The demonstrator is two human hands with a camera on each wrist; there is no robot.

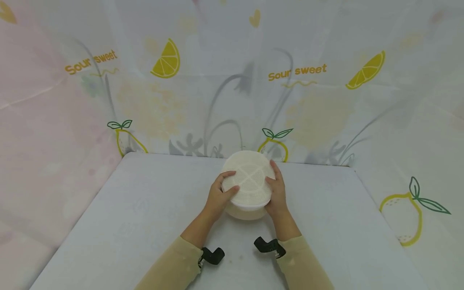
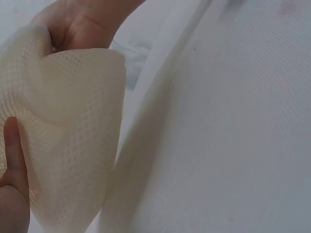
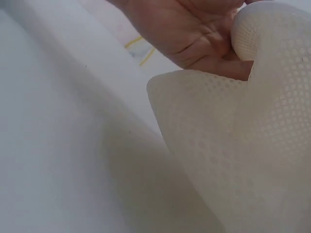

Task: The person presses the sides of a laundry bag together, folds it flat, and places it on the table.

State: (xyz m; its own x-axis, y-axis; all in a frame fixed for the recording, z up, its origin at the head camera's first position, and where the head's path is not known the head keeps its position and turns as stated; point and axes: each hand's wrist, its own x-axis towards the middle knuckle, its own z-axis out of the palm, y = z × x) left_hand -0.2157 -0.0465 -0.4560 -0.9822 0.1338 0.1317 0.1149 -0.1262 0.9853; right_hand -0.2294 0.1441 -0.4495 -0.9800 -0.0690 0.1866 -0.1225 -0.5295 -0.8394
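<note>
At the left, a pinkish-white printed backdrop (image 1: 47,133) falls beside the white table (image 1: 145,205) and runs on behind it. On it, orange "Sour sweet" lettering (image 1: 91,61) comes first, then a yellow lemon slice (image 1: 167,60), with an outlined lemon (image 1: 123,139) lower down, by the table's far left corner.

A beige left sleeve (image 1: 170,264) reaches up from the bottom, a black mount (image 1: 214,255) at its cuff. The left hand (image 1: 218,196) clamps the left side of the white mesh (image 1: 250,185), thumb and a finger spread over its round face.

The mesh is over the middle of the table, towards the far edge, between both hands. Its round face, crossed by bands, tilts towards the head camera; a paler part shows below the near rim. The wrist views show its wall soft and bent inward in folds. Whether its underside touches the table, I cannot tell.

The right hand (image 1: 277,192) grips the right side, one digit up along the edge, another bent onto the face. Below it come a second black mount (image 1: 269,245) and the right sleeve (image 1: 306,264).

Farther right, the backdrop bears another slice (image 1: 367,70) and a larger outlined lemon (image 1: 401,219) beside the table's edge.
</note>
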